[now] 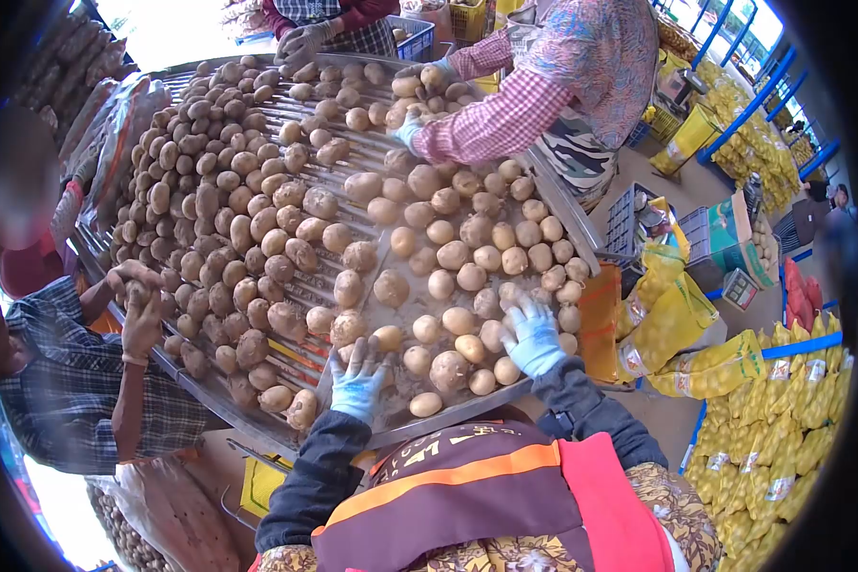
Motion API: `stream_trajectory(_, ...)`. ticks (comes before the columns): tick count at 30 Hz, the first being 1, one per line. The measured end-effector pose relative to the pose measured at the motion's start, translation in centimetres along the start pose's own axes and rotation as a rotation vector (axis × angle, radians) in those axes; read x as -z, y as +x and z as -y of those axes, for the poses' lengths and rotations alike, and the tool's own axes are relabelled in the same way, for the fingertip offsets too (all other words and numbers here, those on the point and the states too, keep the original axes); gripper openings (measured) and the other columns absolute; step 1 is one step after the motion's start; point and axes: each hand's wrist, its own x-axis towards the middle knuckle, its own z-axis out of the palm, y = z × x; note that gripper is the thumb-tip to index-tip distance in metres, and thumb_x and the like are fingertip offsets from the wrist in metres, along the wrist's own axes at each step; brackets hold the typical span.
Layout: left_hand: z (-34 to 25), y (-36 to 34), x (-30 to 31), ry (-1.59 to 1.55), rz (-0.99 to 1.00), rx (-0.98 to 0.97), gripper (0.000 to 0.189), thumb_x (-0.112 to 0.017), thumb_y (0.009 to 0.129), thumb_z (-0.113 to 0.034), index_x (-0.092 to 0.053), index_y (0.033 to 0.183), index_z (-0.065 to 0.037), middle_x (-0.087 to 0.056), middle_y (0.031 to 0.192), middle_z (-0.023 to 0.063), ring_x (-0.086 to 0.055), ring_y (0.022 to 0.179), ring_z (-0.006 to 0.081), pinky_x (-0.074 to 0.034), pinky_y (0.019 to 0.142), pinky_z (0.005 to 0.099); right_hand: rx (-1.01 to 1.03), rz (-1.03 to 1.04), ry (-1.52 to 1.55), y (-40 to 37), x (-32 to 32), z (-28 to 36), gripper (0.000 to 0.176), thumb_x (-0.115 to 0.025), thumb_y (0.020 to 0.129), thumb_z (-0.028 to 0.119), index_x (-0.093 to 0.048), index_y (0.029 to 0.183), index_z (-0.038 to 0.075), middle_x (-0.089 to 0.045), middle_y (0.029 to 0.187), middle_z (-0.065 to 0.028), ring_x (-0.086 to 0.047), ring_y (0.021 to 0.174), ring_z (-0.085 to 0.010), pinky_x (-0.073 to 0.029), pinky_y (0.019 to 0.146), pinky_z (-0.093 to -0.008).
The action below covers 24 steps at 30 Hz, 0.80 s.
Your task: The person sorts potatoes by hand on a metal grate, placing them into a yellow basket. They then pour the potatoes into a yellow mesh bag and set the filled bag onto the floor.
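Observation:
Many potatoes (pixel 450 255) lie on a sorting table with metal bars (pixel 351 151) and a flat, dusty near part. My left hand (pixel 357 383), in a light blue glove with dirty fingertips, rests at the near edge, fingers spread, just below a few potatoes. Further right, my right hand (pixel 532 338), gloved the same way, touches potatoes with its fingers apart, and neither hand grips one. Between the two hands sits a large rough potato (pixel 449 371) among smaller ones.
Across the table, a person in a pink checked sleeve (pixel 505 124) handles potatoes. Another person's gloved hands (pixel 305 40) are at the far edge. A person in a plaid shirt (pixel 76 381) stands left. Yellow net bags (pixel 782 419) and a blue crate (pixel 629 221) are right.

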Motion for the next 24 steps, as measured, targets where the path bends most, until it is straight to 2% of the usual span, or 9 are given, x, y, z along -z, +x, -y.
stream_trajectory(1, 0.3, 0.7, -0.2, 0.002, -0.057, -0.009, 0.07, -0.069, 0.076, -0.041, -0.044, 0.14, -0.026, -0.031, 0.152, 0.0126, -0.025, 0.142, 0.0342, -0.004, 0.109, 0.0681, 0.05, -0.126, 0.083, 0.0, 0.0, 1.6, 0.048, -0.061, 0.084, 0.029, -0.053, 0.129, 0.016, -0.038, 0.144, -0.0171, -0.043, 0.126, -0.0362, -0.028, 0.11, -0.0532)
stream_trajectory(3, 0.6, 3.0, -0.9, 0.052, -0.171, -0.04, 0.062, -0.066, 0.079, -0.037, -0.047, 0.137, -0.026, -0.04, 0.146, 0.0108, -0.032, 0.139, 0.0316, -0.008, 0.107, 0.0694, 0.363, 0.379, 0.093, -0.2, -1.3, 4.5, 0.051, -0.063, 0.081, 0.027, -0.052, 0.13, 0.019, -0.04, 0.144, -0.0165, -0.045, 0.125, -0.0356, -0.032, 0.107, -0.0527)
stream_trajectory(5, 0.3, 6.1, -0.3, -0.027, -0.114, -0.058, 0.056, -0.064, 0.082, -0.034, -0.048, 0.135, -0.023, -0.048, 0.14, 0.0098, -0.037, 0.136, 0.0281, -0.013, 0.108, 0.0664, 0.556, 0.16, -0.228, -1.8, -3.7, 7.4, 0.051, -0.065, 0.08, 0.029, -0.053, 0.129, 0.02, -0.047, 0.138, -0.0108, -0.048, 0.123, -0.0312, -0.028, 0.107, -0.058)
stream_trajectory(10, 0.1, 5.7, 4.6, -0.569, -0.363, 0.024, 0.046, -0.062, 0.086, -0.017, -0.052, 0.131, -0.012, -0.054, 0.133, 0.011, -0.046, 0.128, 0.0304, -0.03, 0.109, 0.0475, 0.366, 0.462, -0.076, 1.5, -3.8, 7.2, 0.058, -0.073, 0.075, 0.03, -0.054, 0.128, 0.019, -0.052, 0.132, -0.0108, -0.051, 0.119, -0.0307, -0.032, 0.107, -0.0514)
stream_trajectory(13, -0.8, 2.5, 2.6, -1.486, -0.191, 0.097, 0.056, -0.062, 0.092, -0.015, -0.039, 0.143, -0.008, -0.047, 0.141, 0.0112, -0.041, 0.133, 0.0247, -0.031, 0.11, 0.037, -0.169, 0.195, 1.26, 0.5, -4.4, 7.9, 0.062, -0.065, 0.087, 0.049, -0.05, 0.129, 0.006, -0.062, 0.111, -0.0099, -0.059, 0.1, -0.0196, -0.047, 0.091, -0.0324)
stream_trajectory(15, -2.3, 1.6, 2.0, -1.701, -0.15, -0.033, 0.065, -0.063, 0.093, -0.018, -0.03, 0.148, -0.008, -0.038, 0.147, 0.0097, -0.033, 0.137, 0.0232, -0.027, 0.112, 0.0352, -0.325, 0.29, 1.465, 0.4, -4.2, 9.3, 0.063, -0.05, 0.094, 0.056, -0.051, 0.126, 0.002, -0.062, 0.105, -0.0075, -0.056, 0.096, -0.0149, -0.047, 0.086, -0.0309)
stream_trajectory(19, -5.5, 1.6, 4.4, -1.817, -0.2, 0.16, 0.07, -0.06, 0.094, -0.037, -0.027, 0.148, -0.008, -0.039, 0.144, 0.0103, -0.041, 0.13, 0.0205, -0.035, 0.106, 0.0335, -0.418, 0.283, 1.275, 0.5, -3.9, 13.0, 0.056, -0.045, 0.098, 0.052, -0.062, 0.109, 0.0, -0.064, 0.085, -0.0078, -0.056, 0.081, -0.0124, -0.048, 0.072, -0.03)
stream_trajectory(22, -4.2, 1.4, 5.5, -2.489, -0.078, 0.382, 0.062, -0.05, 0.094, -0.054, -0.042, 0.137, -0.011, -0.056, 0.124, 0.0123, -0.061, 0.1, 0.0236, -0.053, 0.081, 0.0329, -0.28, 0.053, 0.948, 1.4, -1.4, 13.3, 0.034, -0.053, 0.099, 0.036, -0.064, 0.092, 0.004, -0.062, 0.066, -0.0097, -0.058, 0.061, -0.0163, -0.048, 0.06, -0.0331)
stream_trajectory(24, -2.0, 0.6, 3.4, -2.848, 0.169, 0.373, 0.062, -0.047, 0.092, -0.061, -0.05, 0.13, -0.012, -0.062, 0.113, 0.0113, -0.065, 0.087, 0.0251, -0.056, 0.069, 0.031, 0.036, -0.21, 0.743, 1.8, 1.3, 14.4, 0.025, -0.058, 0.095, 0.03, -0.064, 0.094, 0.006, -0.067, 0.084, -0.0103, -0.064, 0.077, -0.0247, -0.05, 0.068, -0.0373)
